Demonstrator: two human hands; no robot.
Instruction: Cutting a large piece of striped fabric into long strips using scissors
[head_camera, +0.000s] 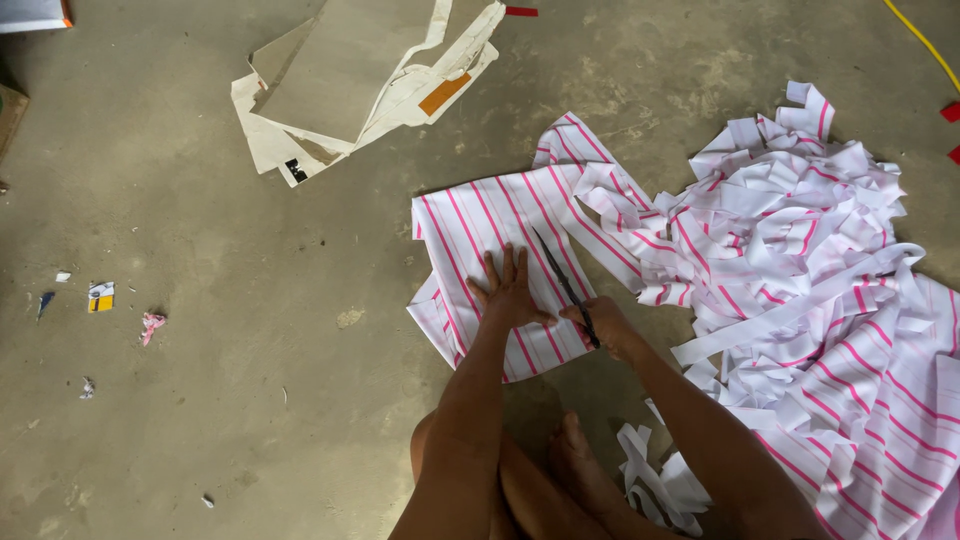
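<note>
A white cloth with pink stripes (475, 225) lies spread flat on the concrete floor in front of me. My left hand (508, 292) presses down on it with fingers spread. My right hand (605, 325) grips a pair of dark scissors (562, 280) at the cloth's near right edge, blades pointing away from me across the fabric. The cloth continues to the right into a big heap of cut striped strips (800, 240). My bare legs and a foot (575, 460) show at the bottom.
Folded brown and white paper sheets (345, 75) lie at the top left. Small scraps (100, 297) and a pink bit (151, 324) dot the floor on the left. A yellow cord (925, 40) crosses the top right corner. More white strips (655, 485) sit by my foot.
</note>
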